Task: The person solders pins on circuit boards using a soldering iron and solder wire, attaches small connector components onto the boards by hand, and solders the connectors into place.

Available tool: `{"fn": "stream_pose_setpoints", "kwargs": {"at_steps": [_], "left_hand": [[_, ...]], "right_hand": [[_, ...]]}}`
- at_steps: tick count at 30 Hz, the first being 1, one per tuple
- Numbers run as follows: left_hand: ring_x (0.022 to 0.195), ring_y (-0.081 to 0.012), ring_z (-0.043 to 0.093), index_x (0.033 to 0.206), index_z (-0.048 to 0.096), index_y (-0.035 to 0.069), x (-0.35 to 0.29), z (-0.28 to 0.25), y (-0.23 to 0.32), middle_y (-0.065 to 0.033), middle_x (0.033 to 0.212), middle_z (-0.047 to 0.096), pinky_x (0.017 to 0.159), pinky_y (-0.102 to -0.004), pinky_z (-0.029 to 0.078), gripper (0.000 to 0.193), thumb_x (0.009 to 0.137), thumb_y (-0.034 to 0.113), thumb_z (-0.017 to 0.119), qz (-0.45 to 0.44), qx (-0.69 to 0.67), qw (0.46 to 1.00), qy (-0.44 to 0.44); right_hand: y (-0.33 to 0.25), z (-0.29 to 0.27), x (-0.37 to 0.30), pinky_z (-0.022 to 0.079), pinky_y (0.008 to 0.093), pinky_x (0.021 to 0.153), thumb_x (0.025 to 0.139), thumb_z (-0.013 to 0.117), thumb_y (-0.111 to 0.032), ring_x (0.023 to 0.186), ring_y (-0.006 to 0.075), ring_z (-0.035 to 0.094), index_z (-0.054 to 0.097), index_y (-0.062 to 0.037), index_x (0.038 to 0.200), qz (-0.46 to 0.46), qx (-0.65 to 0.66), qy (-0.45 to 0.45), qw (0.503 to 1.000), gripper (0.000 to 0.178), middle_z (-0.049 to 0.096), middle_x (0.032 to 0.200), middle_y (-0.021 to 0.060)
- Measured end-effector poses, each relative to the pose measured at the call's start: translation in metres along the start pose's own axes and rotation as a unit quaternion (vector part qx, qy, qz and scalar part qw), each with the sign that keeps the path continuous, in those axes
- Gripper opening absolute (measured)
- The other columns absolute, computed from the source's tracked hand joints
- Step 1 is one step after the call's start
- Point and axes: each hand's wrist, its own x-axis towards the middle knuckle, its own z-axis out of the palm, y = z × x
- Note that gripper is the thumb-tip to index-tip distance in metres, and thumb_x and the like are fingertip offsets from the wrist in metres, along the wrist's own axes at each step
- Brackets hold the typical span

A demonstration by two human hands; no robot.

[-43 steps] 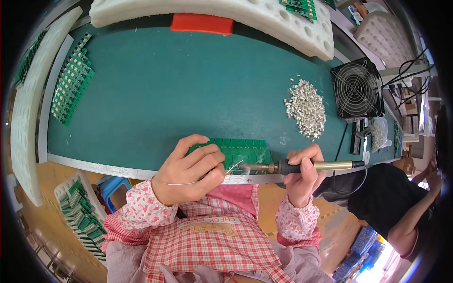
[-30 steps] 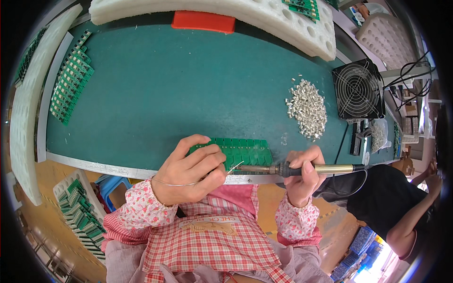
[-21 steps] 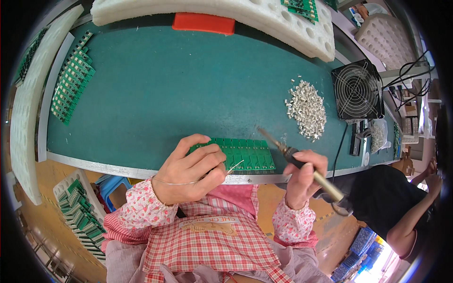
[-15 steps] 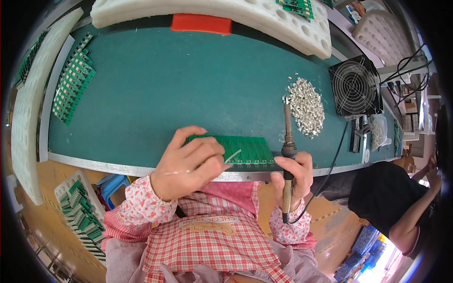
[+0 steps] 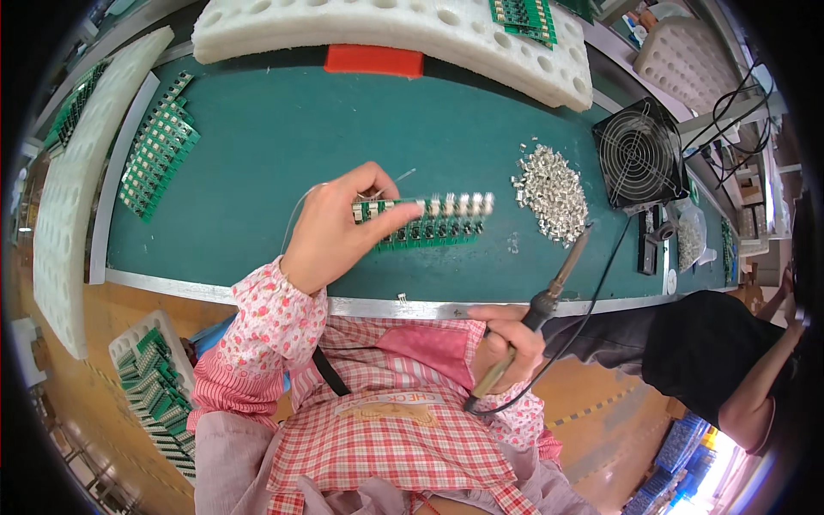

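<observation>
My left hand (image 5: 322,227) grips the left part of a green circuit board panel (image 5: 429,233), thumb in front and fingers behind. The panel is held tilted, showing a row of white connectors along its top and black parts below. A thin solder wire (image 5: 294,215) also runs through this hand, its free end sticking out above the panel. In my right hand (image 5: 512,343), near the bench's front edge, is a soldering iron (image 5: 542,307). Its tip slants up and right beside a heap of small silvery connectors (image 5: 554,196). One loose connector (image 5: 402,298) lies at the front edge.
Finished-looking green boards (image 5: 159,154) lie on the green bench (image 5: 275,154) at left. White foam trays (image 5: 386,34) stand behind and at left. A red block (image 5: 374,60) sits at the back. A black fan (image 5: 639,153) and the iron's cord are at right; another person's arm (image 5: 764,390) is beyond.
My left hand has lifted the circuit board panel from the front edge and turned it, so its connectors now show. My right hand has lowered, and the soldering iron has swung from upright to slanting right.
</observation>
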Motion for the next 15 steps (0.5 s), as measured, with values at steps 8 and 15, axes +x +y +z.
{"fn": "stream_pose_setpoints", "kwargs": {"at_steps": [8, 15], "left_hand": [[0.077, -0.0056, 0.05, 0.079, 0.059, 0.001, -0.006, -0.056, -0.023, 0.0017, 0.075, 0.057, 0.072, -0.021, 0.04, 0.021, 0.085, 0.018, 0.069, -0.054, -0.115, 0.982, 0.14], [0.077, -0.0065, 0.057, 0.093, 0.06, 0.0, -0.032, -0.067, -0.039, -0.0024, 0.086, 0.063, 0.07, -0.0209, 0.046, 0.016, 0.084, 0.01, 0.069, -0.099, -0.284, 0.942, 0.148]], "right_hand": [[-0.014, 0.036, 0.008, 0.045, 0.0342, 0.066, 0.072, 0.074, -0.003, 0.074, 0.0232, 0.059, 0.056, -0.0098, 0.095, -0.044, -0.019, -0.092, 0.995, 0.03, 0.07, 0.094, 0.0054], [-0.015, 0.038, 0.002, 0.042, 0.0342, 0.06, 0.07, 0.074, 0.0, 0.062, 0.0225, 0.052, 0.061, -0.0074, 0.094, -0.018, -0.017, -0.107, 0.994, 0.029, 0.069, 0.089, 0.0047]]}}
